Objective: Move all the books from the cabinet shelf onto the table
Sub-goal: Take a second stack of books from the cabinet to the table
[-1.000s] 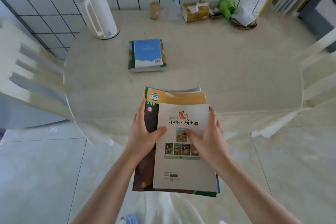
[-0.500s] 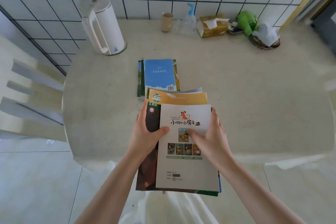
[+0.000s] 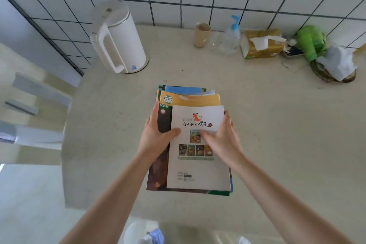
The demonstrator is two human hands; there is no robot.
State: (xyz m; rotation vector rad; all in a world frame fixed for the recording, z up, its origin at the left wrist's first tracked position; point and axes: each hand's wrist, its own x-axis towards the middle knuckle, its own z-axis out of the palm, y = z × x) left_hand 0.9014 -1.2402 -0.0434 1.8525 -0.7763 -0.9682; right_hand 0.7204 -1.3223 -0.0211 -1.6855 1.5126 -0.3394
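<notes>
i've got the book stack [image 3: 198,156] clamped w/ left hand [image 3: 158,134] & right hand [image 3: 221,140], thumbs on top, over the table [image 3: 277,125] above the blue book [image 3: 184,89] pile, so i'd lower flat, square edges, then let go.
</notes>
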